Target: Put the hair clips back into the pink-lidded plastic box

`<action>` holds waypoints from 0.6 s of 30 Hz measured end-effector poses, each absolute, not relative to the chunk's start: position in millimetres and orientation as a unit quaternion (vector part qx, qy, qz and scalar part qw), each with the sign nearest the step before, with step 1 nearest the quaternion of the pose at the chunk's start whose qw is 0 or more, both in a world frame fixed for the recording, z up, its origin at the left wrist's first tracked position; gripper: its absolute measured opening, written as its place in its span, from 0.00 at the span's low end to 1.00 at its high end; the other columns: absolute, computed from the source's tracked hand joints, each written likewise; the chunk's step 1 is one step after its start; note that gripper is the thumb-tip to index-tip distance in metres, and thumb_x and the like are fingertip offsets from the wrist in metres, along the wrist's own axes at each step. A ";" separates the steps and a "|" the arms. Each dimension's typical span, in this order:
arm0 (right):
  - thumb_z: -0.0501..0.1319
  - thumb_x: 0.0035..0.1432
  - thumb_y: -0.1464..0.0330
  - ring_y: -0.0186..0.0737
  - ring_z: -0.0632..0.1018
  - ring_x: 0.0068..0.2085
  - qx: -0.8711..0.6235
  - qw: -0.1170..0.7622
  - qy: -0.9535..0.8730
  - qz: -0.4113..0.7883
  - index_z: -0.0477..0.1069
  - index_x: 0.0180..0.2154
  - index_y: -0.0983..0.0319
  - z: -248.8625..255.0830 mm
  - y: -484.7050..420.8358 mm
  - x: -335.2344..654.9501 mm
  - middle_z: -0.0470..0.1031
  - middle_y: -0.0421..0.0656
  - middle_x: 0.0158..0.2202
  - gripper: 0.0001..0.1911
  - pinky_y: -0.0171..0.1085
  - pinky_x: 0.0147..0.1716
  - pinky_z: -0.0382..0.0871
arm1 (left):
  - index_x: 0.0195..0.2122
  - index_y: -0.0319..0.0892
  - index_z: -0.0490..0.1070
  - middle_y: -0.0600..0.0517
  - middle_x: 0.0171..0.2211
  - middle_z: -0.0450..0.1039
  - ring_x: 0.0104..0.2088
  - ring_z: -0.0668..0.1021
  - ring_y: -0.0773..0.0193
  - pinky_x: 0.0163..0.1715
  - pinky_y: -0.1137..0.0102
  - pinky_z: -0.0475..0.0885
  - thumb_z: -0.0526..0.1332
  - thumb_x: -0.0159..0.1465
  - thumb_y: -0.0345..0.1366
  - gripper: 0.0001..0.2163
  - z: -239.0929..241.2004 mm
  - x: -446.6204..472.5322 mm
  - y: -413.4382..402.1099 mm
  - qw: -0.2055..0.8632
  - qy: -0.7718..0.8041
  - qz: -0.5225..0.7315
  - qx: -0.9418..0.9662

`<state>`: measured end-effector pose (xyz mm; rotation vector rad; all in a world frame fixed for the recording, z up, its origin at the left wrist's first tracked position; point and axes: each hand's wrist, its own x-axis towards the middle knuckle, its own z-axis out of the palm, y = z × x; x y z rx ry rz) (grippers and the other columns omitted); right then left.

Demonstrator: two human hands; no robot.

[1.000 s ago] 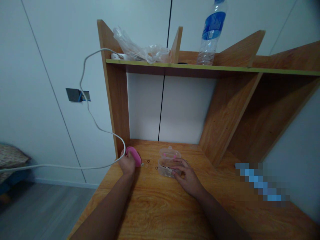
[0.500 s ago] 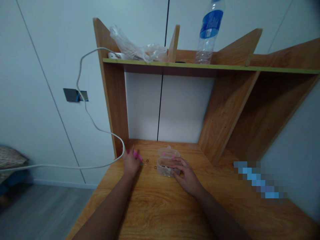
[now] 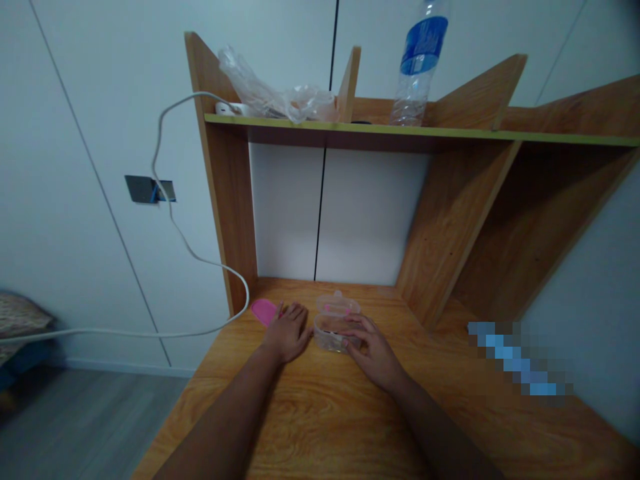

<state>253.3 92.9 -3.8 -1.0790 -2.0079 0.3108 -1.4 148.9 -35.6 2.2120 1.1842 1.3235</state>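
Note:
My left hand [image 3: 287, 333] lies palm down on the wooden desk with its fingers spread. Beneath or beside it is the spot where small dark rings, maybe hair ties, lay earlier; they are hidden at this moment. A flat pink oval piece [image 3: 264, 311] rests just left of the fingers. To the right stands a small clear plastic box [image 3: 327, 341], its hinged lid [image 3: 337, 305] tipped back and open. My right hand [image 3: 369, 345] grips the box's right side, thumb at the front and fingers over the top. Small dark items inside are too tiny to name.
A white cable [image 3: 193, 252] loops down the left side past the desk edge. Above, a shelf [image 3: 380, 129] carries a plastic bag [image 3: 285, 100] and a water bottle [image 3: 417, 73]. Upright wooden panels [image 3: 445, 247] flank the right. A blurred-out blue patch [image 3: 515, 360] lies at far right.
My left hand has let go of the pink piece, which now lies flat, and has moved right over the small rings. My right hand stays on the box.

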 end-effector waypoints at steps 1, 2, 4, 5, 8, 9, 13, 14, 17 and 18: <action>0.62 0.61 0.68 0.50 0.69 0.60 -0.428 0.408 -0.797 0.124 0.80 0.42 0.54 -3.7 92.8 253.3 0.71 0.47 0.54 0.10 0.54 0.62 0.62 | 0.47 0.48 0.76 0.41 0.52 0.76 0.60 0.71 0.43 0.66 0.48 0.43 0.67 0.58 0.45 0.16 -36.0 -1.6 148.9 0.148 0.413 0.458 0.773; 0.62 0.61 0.68 0.50 0.69 0.60 -0.428 0.408 -0.797 0.124 0.80 0.42 0.54 -3.7 92.8 253.4 0.71 0.47 0.54 0.10 0.54 0.62 0.63 | 0.46 0.48 0.76 0.41 0.51 0.77 0.58 0.72 0.43 0.66 0.49 0.46 0.66 0.59 0.44 0.15 -35.8 -2.1 149.0 0.143 0.413 0.456 0.775; 0.62 0.61 0.68 0.50 0.70 0.60 -0.428 0.410 -0.796 0.124 0.80 0.42 0.54 -4.1 92.9 253.5 0.71 0.47 0.54 0.10 0.53 0.61 0.63 | 0.42 0.48 0.77 0.42 0.47 0.78 0.53 0.76 0.45 0.64 0.51 0.52 0.66 0.59 0.44 0.12 -34.1 -3.4 149.0 0.130 0.412 0.451 0.781; 0.62 0.61 0.68 0.50 0.70 0.60 -0.428 0.411 -0.795 0.124 0.80 0.42 0.54 -4.3 93.0 253.6 0.71 0.47 0.54 0.10 0.53 0.61 0.63 | 0.40 0.47 0.77 0.42 0.44 0.79 0.50 0.77 0.46 0.63 0.52 0.56 0.65 0.59 0.44 0.10 -32.9 -4.0 148.9 0.123 0.412 0.446 0.785; 0.62 0.60 0.69 0.50 0.70 0.60 -0.427 0.414 -0.794 0.125 0.80 0.41 0.55 -4.9 93.5 254.1 0.71 0.47 0.54 0.10 0.53 0.61 0.63 | 0.37 0.47 0.77 0.42 0.38 0.78 0.44 0.79 0.48 0.57 0.55 0.64 0.65 0.60 0.42 0.07 -28.9 -5.3 148.5 0.100 0.420 0.427 0.794; 0.62 0.60 0.69 0.50 0.70 0.60 -0.427 0.414 -0.794 0.125 0.80 0.41 0.54 -5.2 93.7 254.2 0.71 0.47 0.54 0.10 0.53 0.61 0.63 | 0.38 0.47 0.77 0.42 0.39 0.77 0.44 0.78 0.47 0.56 0.55 0.65 0.64 0.60 0.42 0.08 -27.9 -5.5 148.5 0.091 0.427 0.420 0.796; 0.63 0.61 0.69 0.50 0.69 0.60 -0.426 0.416 -0.793 0.127 0.80 0.42 0.55 -7.0 94.5 254.3 0.71 0.47 0.55 0.10 0.53 0.62 0.62 | 0.52 0.46 0.73 0.41 0.54 0.72 0.58 0.71 0.44 0.63 0.52 0.57 0.62 0.62 0.43 0.18 -26.7 -5.1 150.0 0.052 0.457 0.378 0.804; 0.63 0.61 0.69 0.49 0.69 0.60 -0.427 0.417 -0.792 0.126 0.80 0.42 0.55 -7.8 94.7 254.2 0.71 0.47 0.55 0.09 0.52 0.62 0.62 | 0.55 0.46 0.71 0.42 0.57 0.70 0.60 0.68 0.44 0.65 0.51 0.52 0.62 0.62 0.44 0.20 -26.8 -4.6 150.9 0.043 0.463 0.363 0.807; 0.63 0.61 0.68 0.49 0.69 0.61 -0.429 0.420 -0.791 0.123 0.80 0.41 0.55 -10.0 95.1 253.9 0.71 0.47 0.55 0.08 0.52 0.62 0.62 | 0.58 0.44 0.69 0.42 0.60 0.69 0.64 0.64 0.43 0.67 0.47 0.42 0.60 0.63 0.46 0.23 -26.3 -2.3 153.5 0.021 0.482 0.319 0.816; 0.63 0.61 0.68 0.49 0.69 0.61 -0.429 0.419 -0.791 0.122 0.80 0.41 0.55 -10.4 95.2 253.9 0.71 0.47 0.55 0.08 0.52 0.62 0.62 | 0.57 0.43 0.69 0.41 0.59 0.69 0.64 0.63 0.43 0.66 0.46 0.41 0.59 0.63 0.46 0.23 -25.4 -1.5 153.9 0.013 0.488 0.307 0.817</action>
